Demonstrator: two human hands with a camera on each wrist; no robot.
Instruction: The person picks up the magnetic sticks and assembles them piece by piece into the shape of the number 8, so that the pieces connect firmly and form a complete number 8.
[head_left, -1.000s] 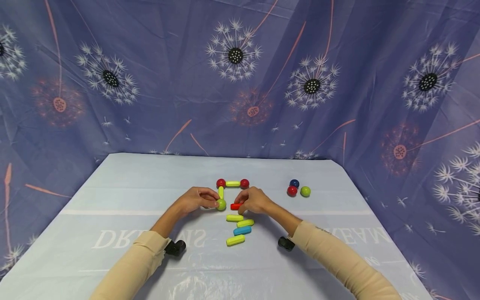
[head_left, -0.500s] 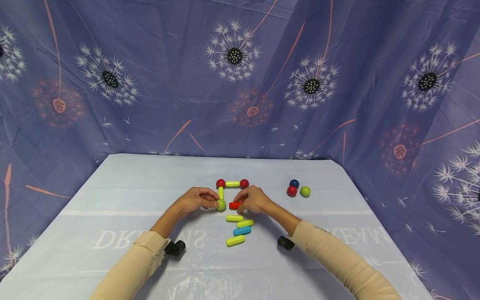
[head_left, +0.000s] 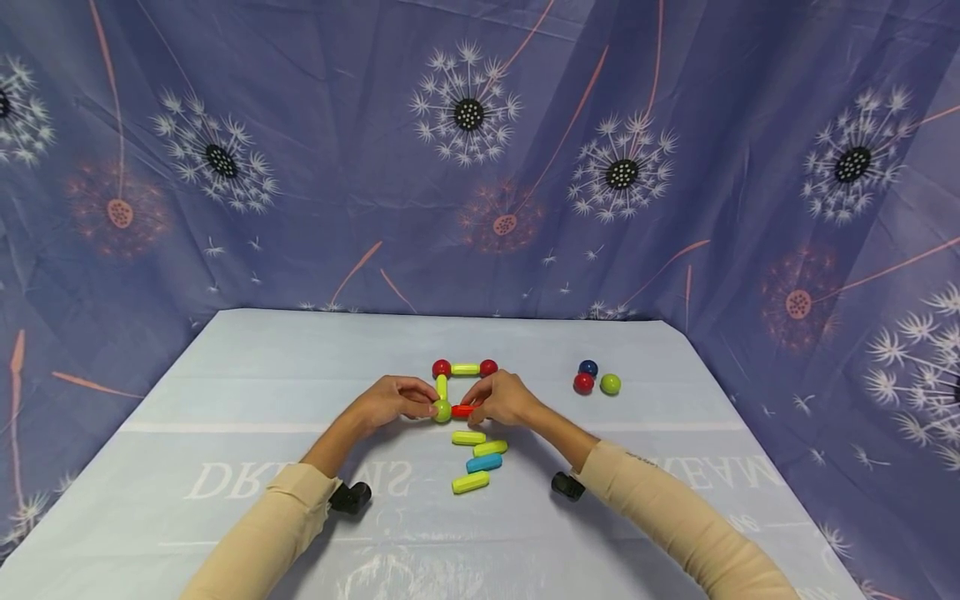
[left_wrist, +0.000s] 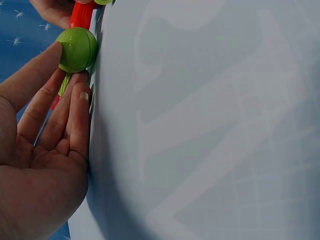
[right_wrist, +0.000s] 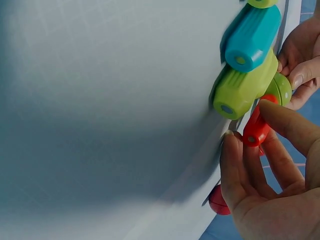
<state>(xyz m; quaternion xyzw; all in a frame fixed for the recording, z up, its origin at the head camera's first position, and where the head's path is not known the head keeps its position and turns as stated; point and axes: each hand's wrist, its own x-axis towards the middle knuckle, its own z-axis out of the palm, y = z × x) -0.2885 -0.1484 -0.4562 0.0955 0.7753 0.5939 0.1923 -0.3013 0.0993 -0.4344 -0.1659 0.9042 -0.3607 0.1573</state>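
My left hand [head_left: 393, 397] pinches a green ball [head_left: 442, 411] between thumb and fingers; the left wrist view shows the thumb on the side of that green ball [left_wrist: 77, 49]. From the ball a yellow-green rod [head_left: 442, 387] runs back to a red ball [head_left: 442, 368]. Another yellow-green rod [head_left: 465, 369] links it to a second red ball [head_left: 489, 368]. My right hand [head_left: 506, 398] pinches a short red rod [head_left: 462, 411], its left end right at the green ball. In the right wrist view, thumb and fingers grip the red rod [right_wrist: 256, 127] by its sides.
In front of the hands lie several loose rods, among them a blue rod [head_left: 484, 462] and a yellow-green rod [head_left: 471, 482]. At the right are a blue ball [head_left: 588, 367], a loose red ball [head_left: 583, 383] and a loose green ball [head_left: 611, 384]. A patterned curtain [head_left: 337, 167] hangs behind the table.
My right hand has moved the red rod left, from a gap beside the green ball up against it. The left hand has stayed in place on the ball.
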